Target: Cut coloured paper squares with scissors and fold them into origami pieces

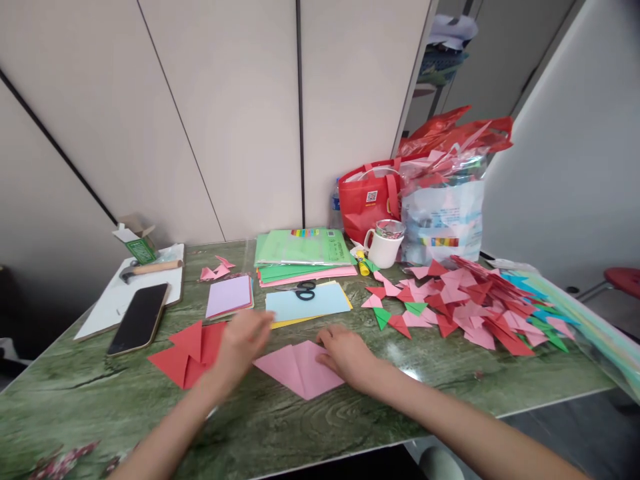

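Green table (280, 437) | pink paper (287, 370), creased, lies near its front edge, between the hands | right hand (345, 350): thumb and fingers apart, touching the paper's upper right edge | left hand (245, 340): near its left corner, blurred, grip cannot be told | middle crease (299, 369): best kept sharp, paper pinned flat, edges matched before pressing

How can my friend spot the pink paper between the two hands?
Find the green table. Near its front edge, between the left hand and right hand, lies the creased pink paper. Unlike the red paper at its left, it's pink; unlike the heaped pieces at right, it's larger.
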The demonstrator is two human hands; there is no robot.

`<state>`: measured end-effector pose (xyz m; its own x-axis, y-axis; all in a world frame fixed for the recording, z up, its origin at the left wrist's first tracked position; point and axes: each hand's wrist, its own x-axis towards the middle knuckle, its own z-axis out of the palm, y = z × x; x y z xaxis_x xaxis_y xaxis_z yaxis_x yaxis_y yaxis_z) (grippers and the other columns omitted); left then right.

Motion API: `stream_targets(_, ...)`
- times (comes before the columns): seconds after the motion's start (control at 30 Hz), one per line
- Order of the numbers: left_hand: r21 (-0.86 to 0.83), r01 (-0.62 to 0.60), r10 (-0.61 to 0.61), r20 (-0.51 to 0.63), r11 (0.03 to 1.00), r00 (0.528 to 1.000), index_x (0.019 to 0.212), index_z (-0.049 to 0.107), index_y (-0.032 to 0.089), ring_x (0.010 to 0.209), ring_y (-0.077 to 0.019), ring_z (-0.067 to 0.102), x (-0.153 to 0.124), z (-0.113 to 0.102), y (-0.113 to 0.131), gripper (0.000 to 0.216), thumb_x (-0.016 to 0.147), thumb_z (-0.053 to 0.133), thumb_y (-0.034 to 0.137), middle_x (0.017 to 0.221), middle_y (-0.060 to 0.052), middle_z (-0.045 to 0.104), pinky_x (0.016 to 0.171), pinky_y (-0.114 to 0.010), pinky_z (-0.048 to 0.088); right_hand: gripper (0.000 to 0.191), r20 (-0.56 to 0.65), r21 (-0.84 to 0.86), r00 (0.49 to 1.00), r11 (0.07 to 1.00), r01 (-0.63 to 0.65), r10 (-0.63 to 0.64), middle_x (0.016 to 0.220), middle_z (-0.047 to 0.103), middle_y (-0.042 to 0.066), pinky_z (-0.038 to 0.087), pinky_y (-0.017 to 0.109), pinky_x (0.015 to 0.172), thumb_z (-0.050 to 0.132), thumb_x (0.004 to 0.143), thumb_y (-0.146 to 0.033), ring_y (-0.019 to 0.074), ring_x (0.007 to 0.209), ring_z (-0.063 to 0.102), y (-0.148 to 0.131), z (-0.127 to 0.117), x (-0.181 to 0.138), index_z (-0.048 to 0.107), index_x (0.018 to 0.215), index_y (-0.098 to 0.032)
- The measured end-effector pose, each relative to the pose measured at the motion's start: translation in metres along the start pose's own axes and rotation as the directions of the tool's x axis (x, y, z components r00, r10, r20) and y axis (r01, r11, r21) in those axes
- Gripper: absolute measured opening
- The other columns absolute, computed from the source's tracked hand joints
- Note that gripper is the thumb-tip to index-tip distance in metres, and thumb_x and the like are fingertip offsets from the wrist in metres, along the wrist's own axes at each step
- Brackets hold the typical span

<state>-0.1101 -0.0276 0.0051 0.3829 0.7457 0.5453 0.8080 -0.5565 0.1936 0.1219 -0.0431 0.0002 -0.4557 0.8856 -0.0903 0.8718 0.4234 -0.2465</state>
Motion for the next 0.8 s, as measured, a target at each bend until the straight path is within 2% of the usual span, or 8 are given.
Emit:
stream_targets(0.07, 0.235, 0.332, -0.311, -0.124, 0.913, 0.942, 0.100, 0.060, 0.019, 0.096, -0.0218, 0.056, 0.004, -0.022, -0.041, 0.026, 0.089, 0.039, 0.030, 0.099, -0.007, 0.065, 0.086, -0.033, 0.041, 0.020, 0.020, 0.057, 0.999, 0.997, -0.052, 0.051, 0.094, 0.065, 0.013, 0.043, 0.031, 0.068, 0.061, 0.080, -0.021, 0.0259, 0.087, 0.062, 0.002, 0.000, -0.002, 0.060, 0.097, -0.012)
stream_targets(0.17, 0.352, 0.523, -0.486, -0.194, 0.776, 0.852, 0.113, 0.054, 0.009, 0.114, -0.0361, 0.044, 0.000, -0.054, -0.096, 0.039, 0.087, 0.040, 0.033, 0.119, -0.020, 0.054, 0.092, -0.047, 0.033, 0.010, 0.036, 0.153, 0.996, 0.984, -0.087, 0.083, 0.082, 0.067, 0.008, 0.040, 0.028, 0.062, 0.060, 0.078, -0.018, 0.0227, 0.078, 0.063, 0.007, -0.002, -0.005, 0.061, 0.088, -0.014)
stream_targets(0.23, 0.486, 0.659, -0.670, -0.185, 0.573, 0.719, 0.125, 0.045, 0.007, 0.122, -0.0399, 0.035, -0.009, -0.068, -0.121, 0.050, 0.088, 0.038, 0.040, 0.129, -0.025, 0.043, 0.094, -0.050, 0.030, 0.005, 0.028, 0.223, 0.998, 0.973, -0.063, 0.058, 0.081, 0.067, 0.006, 0.039, 0.026, 0.061, 0.058, 0.078, -0.015, 0.0200, 0.077, 0.062, 0.011, -0.004, -0.007, 0.061, 0.083, -0.016)
stream_targets(0.3, 0.494, 0.726, -0.750, -0.199, 0.479, 0.631, 0.127, 0.038, -0.002, 0.119, -0.0464, 0.035, -0.017, -0.075, -0.138, 0.063, 0.086, 0.038, 0.046, 0.124, -0.034, 0.043, 0.089, -0.055, 0.030, 0.003, 0.024, 0.287, 1.000, 0.958, -0.015, 0.008, 0.080, 0.066, 0.003, 0.038, 0.024, 0.060, 0.058, 0.078, -0.016, 0.0165, 0.074, 0.060, 0.015, -0.007, -0.007, 0.060, 0.080, -0.017)
stream_targets(0.4, 0.481, 0.784, -0.848, -0.142, 0.391, 0.510, 0.128, 0.034, -0.002, 0.110, -0.0483, 0.044, -0.021, -0.077, -0.157, 0.073, 0.084, 0.032, 0.057, 0.116, -0.035, 0.049, 0.081, -0.054, 0.034, 0.007, 0.019, 0.498, 0.992, 0.861, 0.100, -0.126, 0.074, 0.063, -0.001, 0.038, 0.020, 0.058, 0.059, 0.080, -0.023, 0.0113, 0.067, 0.057, 0.022, -0.014, 0.000, 0.057, 0.078, -0.017)
stream_targets(0.53, 0.473, 0.824, -0.914, -0.088, 0.312, 0.397, 0.124, 0.036, 0.001, 0.111, -0.0479, 0.045, -0.012, -0.075, -0.173, 0.075, 0.081, 0.031, 0.063, 0.117, -0.034, 0.050, 0.078, -0.051, 0.035, 0.022, -0.124, 0.851, 0.974, 0.484, 0.204, -0.192, 0.066, 0.055, -0.003, 0.036, 0.020, 0.054, 0.063, 0.076, -0.035, 0.0087, 0.058, 0.049, 0.018, -0.022, 0.024, 0.053, 0.076, -0.016)
stream_targets(0.6, 0.477, 0.841, -0.931, -0.110, 0.257, 0.347, 0.123, 0.036, 0.000, 0.114, -0.0494, 0.040, -0.007, -0.075, -0.177, 0.074, 0.080, 0.032, 0.061, 0.120, -0.037, 0.045, 0.078, -0.052, 0.034, 0.027, -0.150, 0.900, 0.976, 0.386, 0.200, -0.156, 0.062, 0.053, -0.005, 0.035, 0.019, 0.050, 0.065, 0.074, -0.039, 0.0075, 0.054, 0.047, 0.007, -0.021, 0.042, 0.051, 0.076, -0.016)
stream_targets(0.8, 0.489, 0.845, -0.943, -0.119, 0.217, 0.310, 0.122, 0.036, 0.002, 0.114, -0.0479, 0.041, -0.001, -0.074, -0.179, 0.068, 0.079, 0.040, 0.054, 0.120, -0.035, 0.047, 0.074, -0.047, 0.035, 0.021, -0.131, 0.860, 0.983, 0.479, 0.175, -0.126, 0.067, 0.062, -0.002, 0.043, 0.019, 0.047, 0.059, 0.081, -0.029, 0.0097, 0.055, 0.056, -0.052, -0.003, 0.098, 0.056, 0.096, -0.015)
